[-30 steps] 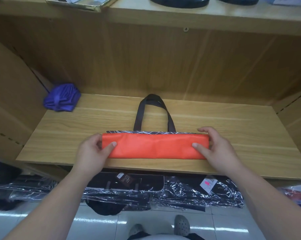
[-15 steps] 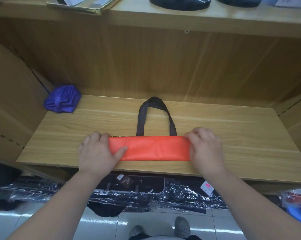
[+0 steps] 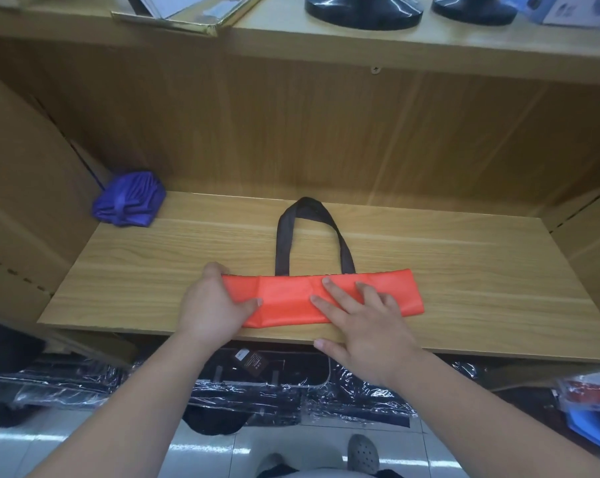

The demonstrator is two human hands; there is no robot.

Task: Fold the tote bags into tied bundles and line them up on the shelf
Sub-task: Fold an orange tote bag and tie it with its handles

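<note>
Folding looked half done: on the shelf [image 3: 464,270], the left hand [image 3: 212,305] pinched the end of the orange tote strip [image 3: 284,298], the right hand [image 3: 367,326], spread flat, pressed its middle; rolling and tying seemed next.

Wood-grain back panel [image 3: 326,132], glossy pale tiled floor [image 3: 15,450] below.

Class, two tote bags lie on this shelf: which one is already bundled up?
The purple bag, in the back left corner, bunched into a compact bundle. The orange bag is a flat strip with its handles lying loose.
</note>
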